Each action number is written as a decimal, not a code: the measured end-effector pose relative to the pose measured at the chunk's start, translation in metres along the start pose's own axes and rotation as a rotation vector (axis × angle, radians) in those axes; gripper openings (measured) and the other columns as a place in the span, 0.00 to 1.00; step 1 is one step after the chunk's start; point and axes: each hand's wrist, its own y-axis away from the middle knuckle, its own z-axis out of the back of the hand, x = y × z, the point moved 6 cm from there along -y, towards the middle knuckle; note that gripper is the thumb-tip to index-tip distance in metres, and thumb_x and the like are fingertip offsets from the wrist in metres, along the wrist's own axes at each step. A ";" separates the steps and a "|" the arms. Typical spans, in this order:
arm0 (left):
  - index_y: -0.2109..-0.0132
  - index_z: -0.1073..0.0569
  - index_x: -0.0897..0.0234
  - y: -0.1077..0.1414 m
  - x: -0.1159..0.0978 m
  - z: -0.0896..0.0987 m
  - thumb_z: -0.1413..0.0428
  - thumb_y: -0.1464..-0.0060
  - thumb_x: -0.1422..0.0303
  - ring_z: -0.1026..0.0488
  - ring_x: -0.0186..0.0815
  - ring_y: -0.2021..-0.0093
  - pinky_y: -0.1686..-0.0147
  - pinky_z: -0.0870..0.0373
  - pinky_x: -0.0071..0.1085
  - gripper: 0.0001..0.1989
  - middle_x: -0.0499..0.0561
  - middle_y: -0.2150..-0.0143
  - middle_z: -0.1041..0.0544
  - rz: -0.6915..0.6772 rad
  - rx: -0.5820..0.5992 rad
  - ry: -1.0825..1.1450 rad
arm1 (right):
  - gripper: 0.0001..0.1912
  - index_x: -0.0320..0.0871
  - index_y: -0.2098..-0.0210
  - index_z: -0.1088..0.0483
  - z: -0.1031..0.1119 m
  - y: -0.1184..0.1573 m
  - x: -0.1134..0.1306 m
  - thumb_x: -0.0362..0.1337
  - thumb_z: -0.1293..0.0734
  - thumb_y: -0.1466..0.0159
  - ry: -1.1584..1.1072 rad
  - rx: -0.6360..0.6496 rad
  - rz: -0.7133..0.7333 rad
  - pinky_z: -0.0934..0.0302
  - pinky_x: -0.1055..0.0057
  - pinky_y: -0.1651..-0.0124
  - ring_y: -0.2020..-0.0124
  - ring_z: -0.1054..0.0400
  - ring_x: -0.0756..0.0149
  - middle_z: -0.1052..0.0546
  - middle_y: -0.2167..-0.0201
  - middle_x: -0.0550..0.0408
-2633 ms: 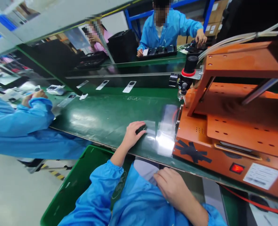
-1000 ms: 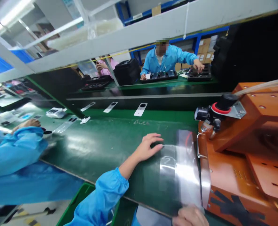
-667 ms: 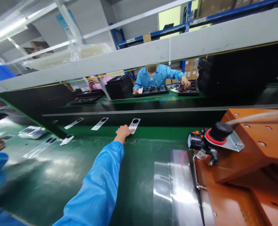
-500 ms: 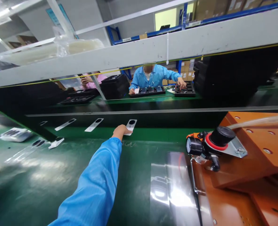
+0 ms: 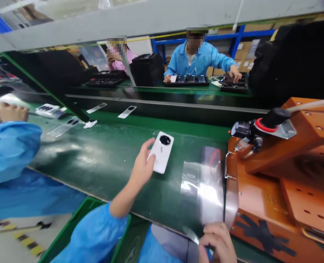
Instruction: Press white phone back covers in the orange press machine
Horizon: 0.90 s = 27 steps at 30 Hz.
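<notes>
Left hand (image 5: 143,160) pinches white panel (image 5: 162,157), smooth, rounded corners, round black camera disc (image 5: 165,140); right hand (image 5: 219,241) curls, its grip unclear.

A white phone-shaped panel (image 5: 162,157) with a black camera disc (image 5: 165,140), held over the table (image 5: 104,164) at its nine o'clock edge by the left hand (image 5: 141,166), top toward one o'clock.

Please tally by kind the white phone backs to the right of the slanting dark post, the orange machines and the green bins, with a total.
White phone backs: 3 (one in the left hand, two along the far side of the green bench)
Orange machine: 1
Green bin: 1
Total: 5
</notes>
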 end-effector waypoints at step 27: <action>0.32 0.33 0.57 0.226 0.039 -0.048 0.45 0.39 0.46 0.40 0.51 0.28 0.29 0.60 0.50 0.34 0.58 0.32 0.29 -0.391 -0.074 -0.537 | 0.10 0.47 0.70 0.22 -0.152 -0.107 -0.031 0.43 0.33 0.37 -0.017 0.577 -0.387 0.41 0.59 0.53 0.57 0.32 0.56 0.25 0.61 0.52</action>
